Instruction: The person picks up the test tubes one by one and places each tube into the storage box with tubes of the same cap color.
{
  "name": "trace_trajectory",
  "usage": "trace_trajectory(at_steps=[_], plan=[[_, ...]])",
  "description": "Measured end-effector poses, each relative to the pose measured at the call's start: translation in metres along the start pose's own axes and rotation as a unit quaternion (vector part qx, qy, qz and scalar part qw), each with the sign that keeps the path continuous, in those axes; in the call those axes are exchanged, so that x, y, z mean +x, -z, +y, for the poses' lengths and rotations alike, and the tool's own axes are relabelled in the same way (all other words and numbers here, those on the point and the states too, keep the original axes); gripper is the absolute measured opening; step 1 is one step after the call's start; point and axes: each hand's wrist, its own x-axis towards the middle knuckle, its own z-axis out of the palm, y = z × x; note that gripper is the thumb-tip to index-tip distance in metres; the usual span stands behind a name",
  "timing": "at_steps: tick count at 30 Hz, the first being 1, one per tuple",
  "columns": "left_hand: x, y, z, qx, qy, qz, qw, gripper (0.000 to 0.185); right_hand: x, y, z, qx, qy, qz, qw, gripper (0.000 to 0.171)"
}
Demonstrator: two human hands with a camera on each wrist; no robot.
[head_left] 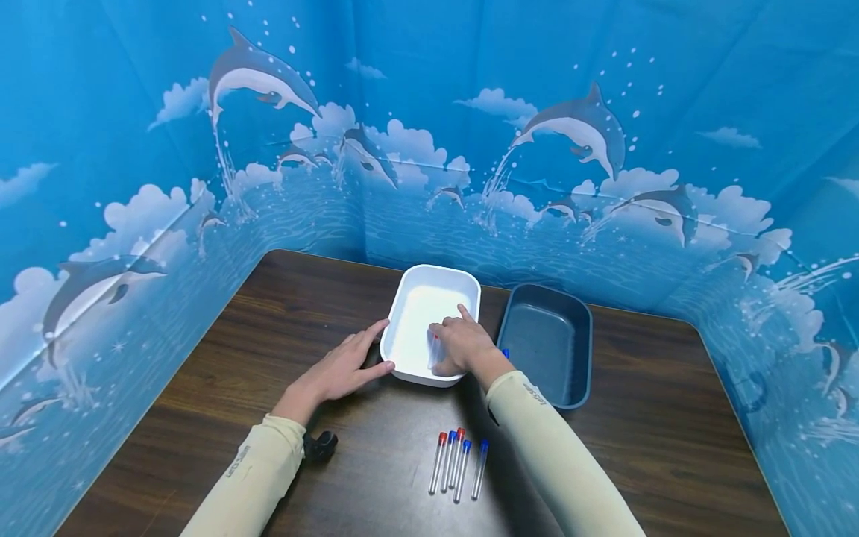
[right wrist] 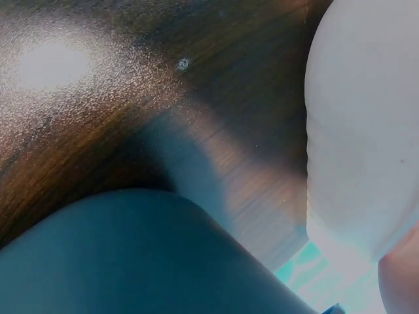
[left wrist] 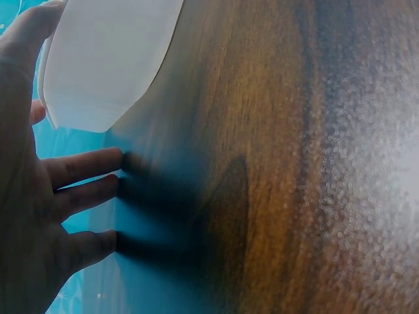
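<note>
My left hand touches the near-left side of a white tray, thumb at the front corner and fingers spread along the side. In the left wrist view the same hand has its fingers apart beside the tray. My right hand reaches into the tray, its thumb and fingers curled around a red-capped clear test tube, partly hidden by the hand. Nearer on the table lie several test tubes with red or blue caps.
A dark blue-grey tray stands right of the white one, under my right forearm. A blue cap shows at its left edge. A small black object lies by my left wrist. A dolphin-printed curtain hangs behind the wooden table.
</note>
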Motion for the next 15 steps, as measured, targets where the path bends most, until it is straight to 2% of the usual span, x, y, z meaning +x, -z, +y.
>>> trace_trajectory(at_steps=[15], plan=[[0.0019,-0.0004,-0.0019,0.001,0.011,-0.008,0.9999,0.087,-0.0012,0.0019,0.0001,-0.004,-0.003,0.001,1.000,0.077]])
